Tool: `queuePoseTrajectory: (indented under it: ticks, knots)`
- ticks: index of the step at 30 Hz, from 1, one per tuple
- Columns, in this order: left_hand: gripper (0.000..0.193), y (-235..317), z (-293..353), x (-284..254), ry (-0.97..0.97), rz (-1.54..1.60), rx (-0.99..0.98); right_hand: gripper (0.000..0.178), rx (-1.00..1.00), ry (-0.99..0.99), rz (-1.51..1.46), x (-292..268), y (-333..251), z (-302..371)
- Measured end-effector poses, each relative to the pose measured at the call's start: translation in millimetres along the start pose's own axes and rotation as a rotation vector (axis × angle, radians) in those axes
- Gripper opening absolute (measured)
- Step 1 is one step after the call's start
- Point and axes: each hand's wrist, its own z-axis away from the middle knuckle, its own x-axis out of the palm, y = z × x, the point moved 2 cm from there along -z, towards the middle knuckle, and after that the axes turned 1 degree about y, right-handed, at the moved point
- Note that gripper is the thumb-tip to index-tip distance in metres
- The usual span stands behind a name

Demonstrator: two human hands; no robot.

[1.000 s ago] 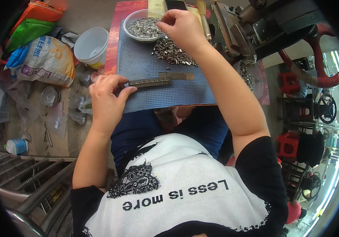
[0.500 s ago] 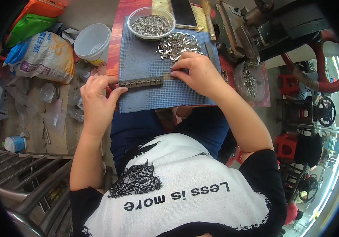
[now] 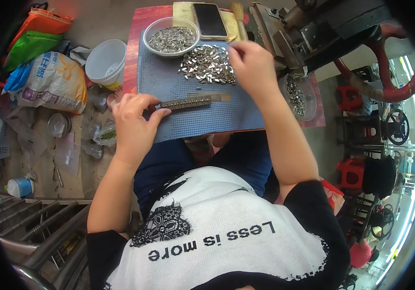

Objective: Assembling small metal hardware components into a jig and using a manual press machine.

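Note:
My left hand (image 3: 136, 113) pinches the left end of a dark slotted metal bar (image 3: 188, 103) between thumb and fingers. The bar lies on a blue textured mat (image 3: 178, 126). Just behind its right end lies a flat brownish strip (image 3: 221, 97). My right hand (image 3: 256, 67) is at the right edge of a loose pile of small shiny metal pieces (image 3: 207, 65), fingers curled and drawn together. Whatever is in those fingers is hidden. At the back left of the mat stands a clear round bowl (image 3: 171, 50) of thin metal pieces.
Behind the mat lie a phone (image 3: 210, 20) and a brush (image 3: 238, 19). A dark machine (image 3: 333, 29) with a red handwheel (image 3: 386, 92) stands at right, above a clear tub (image 3: 298, 99) of metal bits. A white bucket (image 3: 106, 63) stands left of the table.
My right hand has left the brownish strip by the bar's right end and moved back and right to the pile's edge. My left hand stays on the bar; the whole view has shifted slightly.

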Motion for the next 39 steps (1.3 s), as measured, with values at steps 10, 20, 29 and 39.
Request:
queuePoseTrajectory:
  ticks: [10,20,29,39]
  knots:
    - [0.018,21.4,-18.4,41.4,-0.099,0.015,0.057,0.028,0.143,-0.047,0.365,-6.8,54.1,46.8]
    - [0.016,15.7,-12.7,37.3,-0.068,0.150,0.044,0.024,-0.266,-0.397,-0.204,-25.7,3.5,51.0]
    - [0.015,18.9,-11.2,38.2,-0.091,0.111,0.026,0.023,-0.318,-0.505,-0.203,-10.6,0.7,44.1]
    - [0.018,25.6,-14.1,37.2,-0.193,0.080,-0.068,0.025,-0.273,-0.561,-0.249,-18.9,-5.6,42.9]
